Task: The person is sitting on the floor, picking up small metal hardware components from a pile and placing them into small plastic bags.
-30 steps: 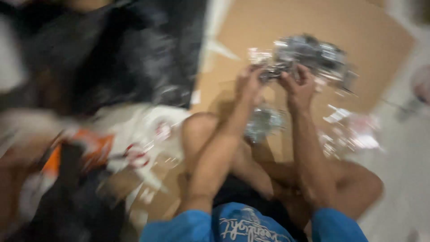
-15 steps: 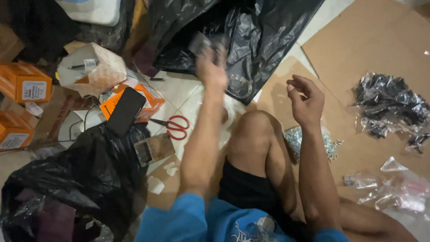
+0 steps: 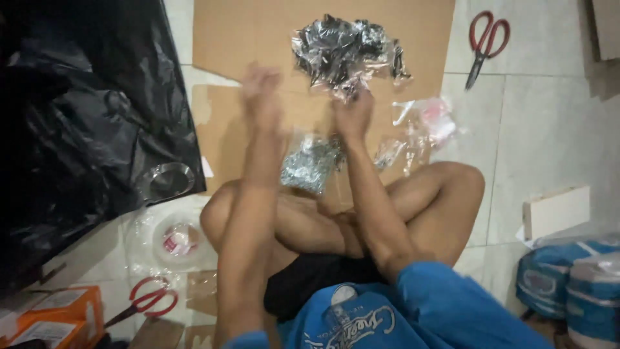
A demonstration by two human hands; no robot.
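A person sits cross-legged on a tiled floor [image 3: 555,129], both arms stretched forward over a flat sheet of cardboard [image 3: 258,39] that serves as a work mat. The right hand [image 3: 352,113] touches the lower edge of a crumpled clear plastic bag of dark small parts [image 3: 345,48], which lies toward the far edge of the cardboard; the fingers are blurred, so whether they grip the bag cannot be told. The left hand [image 3: 261,90] hovers just beside it, smeared by motion, fingers seemingly loosely spread and holding nothing that can be made out.

Between the forearms, near the knees, lies a smaller clear bag of shiny metal bits [image 3: 310,161], kept close, probably for easy reach. Empty-looking clear wrappers [image 3: 423,126] lie by the right edge of the cardboard. A black bin bag [image 3: 77,116] is heaped on the left side of the floor, with a roll of clear tape [image 3: 179,239] just below it. One pair of red-handled scissors [image 3: 481,45] rests on the tiles beyond the cardboard's right edge, another pair of red scissors [image 3: 145,300] near an orange box [image 3: 64,313] at the near left corner. Blue-wrapped packs [image 3: 568,284] stand at the right.
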